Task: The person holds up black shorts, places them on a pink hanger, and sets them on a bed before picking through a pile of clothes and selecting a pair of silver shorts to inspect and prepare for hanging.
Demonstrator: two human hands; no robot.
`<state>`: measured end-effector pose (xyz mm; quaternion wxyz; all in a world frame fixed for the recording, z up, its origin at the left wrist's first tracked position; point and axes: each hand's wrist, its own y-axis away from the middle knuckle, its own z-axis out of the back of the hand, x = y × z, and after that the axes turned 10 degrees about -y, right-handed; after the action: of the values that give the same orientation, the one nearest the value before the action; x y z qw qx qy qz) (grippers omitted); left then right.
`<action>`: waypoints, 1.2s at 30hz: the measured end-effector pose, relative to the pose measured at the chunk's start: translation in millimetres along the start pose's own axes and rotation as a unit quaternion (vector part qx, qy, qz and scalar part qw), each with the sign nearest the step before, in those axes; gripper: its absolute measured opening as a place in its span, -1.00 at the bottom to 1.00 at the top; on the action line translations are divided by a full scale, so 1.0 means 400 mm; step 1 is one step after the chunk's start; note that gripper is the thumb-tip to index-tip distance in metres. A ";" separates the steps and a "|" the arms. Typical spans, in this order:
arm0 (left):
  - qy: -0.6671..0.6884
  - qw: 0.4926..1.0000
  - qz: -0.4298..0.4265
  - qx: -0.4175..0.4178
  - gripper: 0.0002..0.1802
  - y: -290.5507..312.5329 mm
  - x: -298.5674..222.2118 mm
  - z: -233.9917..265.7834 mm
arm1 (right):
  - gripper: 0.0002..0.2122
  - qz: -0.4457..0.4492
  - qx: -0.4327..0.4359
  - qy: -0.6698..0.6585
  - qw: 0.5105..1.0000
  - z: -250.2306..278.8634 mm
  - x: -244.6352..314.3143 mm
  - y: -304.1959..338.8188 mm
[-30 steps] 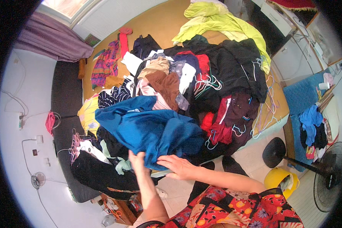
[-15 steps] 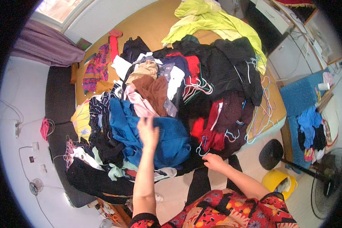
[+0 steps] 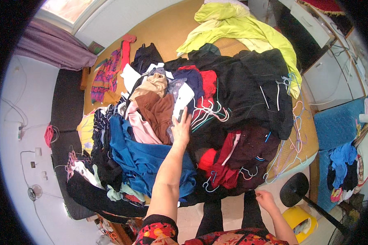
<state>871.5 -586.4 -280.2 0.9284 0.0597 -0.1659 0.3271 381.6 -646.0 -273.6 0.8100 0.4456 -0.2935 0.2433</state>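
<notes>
My left hand point(image 3: 181, 130) reaches over the pile of clothes, fingers stretched out and somewhat apart at the lower end of a white garment point(image 3: 184, 98). Beside it lie a brown garment point(image 3: 153, 107) and a pink one point(image 3: 141, 126). Under my left forearm spreads a blue garment point(image 3: 137, 161). My right hand point(image 3: 266, 199) hangs low at the bed's near edge by my black-clad leg, its fingers curled in with nothing visible in them. Just beyond it, blue hangers point(image 3: 209, 184) poke out of dark red clothes point(image 3: 223, 171).
Black clothes point(image 3: 245, 77) cover the bed's middle, with white hangers point(image 3: 210, 112) among them. A yellow-green sheet point(image 3: 249, 30) lies at the far side. Loose hangers point(image 3: 296, 139) rest at the right edge. A yellow bucket point(image 3: 310, 228) and a black fan point(image 3: 294, 190) stand right.
My left hand has moved right and away from me, from the blue garment to the white one. My right hand has drawn back right and downward from the blue hanger. The view has shifted.
</notes>
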 end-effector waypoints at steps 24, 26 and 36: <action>0.326 0.910 0.215 -0.141 -0.11 -0.009 0.551 -0.017 | -0.78 0.048 0.010 -0.085 0.995 -0.034 0.117 -0.168; 0.369 0.898 0.226 -0.082 -0.14 -0.018 0.537 0.000 | -0.78 0.059 0.010 -0.083 0.995 -0.036 0.142 -0.199; 0.373 0.879 0.290 -0.068 -0.50 0.059 0.655 -0.090 | -0.79 0.123 0.026 -0.065 0.990 0.007 0.287 -0.333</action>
<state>1057.8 -406.1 -223.2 0.7871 -0.1809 0.1611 0.5673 549.7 -697.6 -270.2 0.7411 0.4419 -0.3918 0.3193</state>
